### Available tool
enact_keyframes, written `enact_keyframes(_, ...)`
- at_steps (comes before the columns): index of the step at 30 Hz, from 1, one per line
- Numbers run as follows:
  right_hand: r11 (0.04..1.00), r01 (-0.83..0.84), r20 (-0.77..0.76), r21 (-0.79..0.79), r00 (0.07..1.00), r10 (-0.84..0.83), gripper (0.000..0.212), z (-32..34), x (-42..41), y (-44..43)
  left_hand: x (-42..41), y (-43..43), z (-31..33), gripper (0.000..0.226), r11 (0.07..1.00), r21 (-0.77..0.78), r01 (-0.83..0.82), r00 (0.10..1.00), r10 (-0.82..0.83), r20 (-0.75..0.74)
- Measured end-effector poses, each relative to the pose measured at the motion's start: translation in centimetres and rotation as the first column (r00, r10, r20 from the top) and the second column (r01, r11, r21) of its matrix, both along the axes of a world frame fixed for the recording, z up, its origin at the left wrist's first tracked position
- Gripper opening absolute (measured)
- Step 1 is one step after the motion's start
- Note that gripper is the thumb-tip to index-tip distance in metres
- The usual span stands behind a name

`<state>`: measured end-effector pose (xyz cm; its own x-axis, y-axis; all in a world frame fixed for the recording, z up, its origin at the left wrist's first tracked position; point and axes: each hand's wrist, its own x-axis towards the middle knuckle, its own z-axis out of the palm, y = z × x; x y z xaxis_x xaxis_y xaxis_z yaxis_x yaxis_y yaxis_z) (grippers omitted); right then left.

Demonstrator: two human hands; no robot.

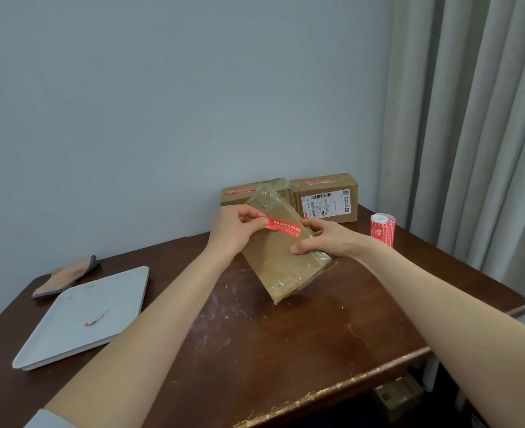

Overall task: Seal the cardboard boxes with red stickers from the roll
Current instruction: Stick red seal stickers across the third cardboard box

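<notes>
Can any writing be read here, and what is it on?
Red sticker at the held box: white Chinese characters, too blurred to quote.
White label on the rear right box: barcode, QR code, print too small.
Sticker roll: white print, unreadable.

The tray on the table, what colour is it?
White; the tray shows best in the head view.

My left hand (235, 228) pinches one end of the red sticker (284, 227) across a tilted cardboard box (281, 261), my right hand (326, 239) gripping its side, the sticker roll (382, 229) standing near the right table (286, 335) edge.
</notes>
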<state>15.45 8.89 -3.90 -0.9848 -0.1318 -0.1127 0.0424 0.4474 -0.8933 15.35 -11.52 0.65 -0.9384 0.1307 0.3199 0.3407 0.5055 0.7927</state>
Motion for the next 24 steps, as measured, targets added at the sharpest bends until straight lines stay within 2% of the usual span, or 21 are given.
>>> enact_keyframes(24,1.000,-0.004,-0.007,0.019,1.000,0.004,0.090,0.31,0.21,-0.32,0.92,-0.28,0.94,0.008,0.999,-0.035,0.023,0.999,-0.022,0.025)
